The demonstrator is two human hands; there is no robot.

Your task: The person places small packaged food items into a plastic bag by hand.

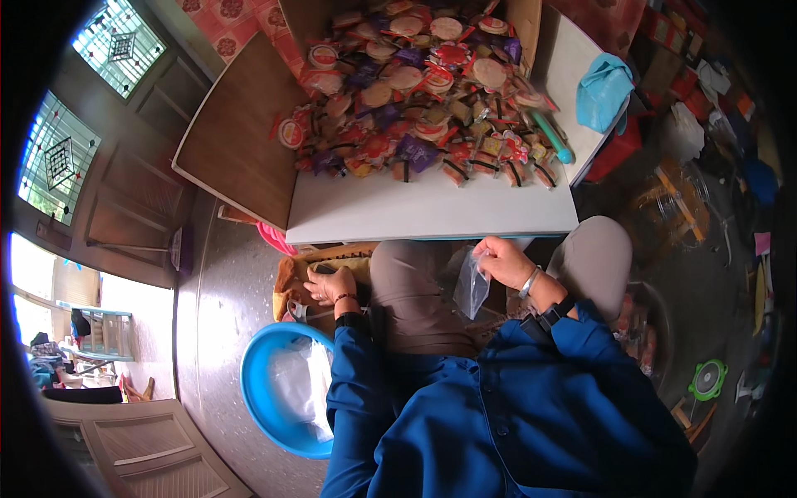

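My right hand point(507, 266) pinches the top of a clear plastic bag point(472, 289), which hangs between my knees below the table edge. My left hand point(332, 287) is low beside my left knee, over a dark object point(324, 269) near yellowish cloth point(348, 267); its fingers are partly hidden, so its grip cannot be made out. Past the knees, a white tabletop point(429, 202) carries a heap of small wrapped snacks. Among them are round pale wafers point(489, 73), purple packets point(416, 152) and small bars with dark bands point(484, 163).
A blue basin point(255, 398) holding clear plastic bags point(302, 380) stands at my left. Boards point(243, 124) wall the table's sides. A teal cloth point(603, 93) drapes over the right board; a green stick-like tool point(551, 137) leans inside it. A small green fan point(708, 380) is at far right.
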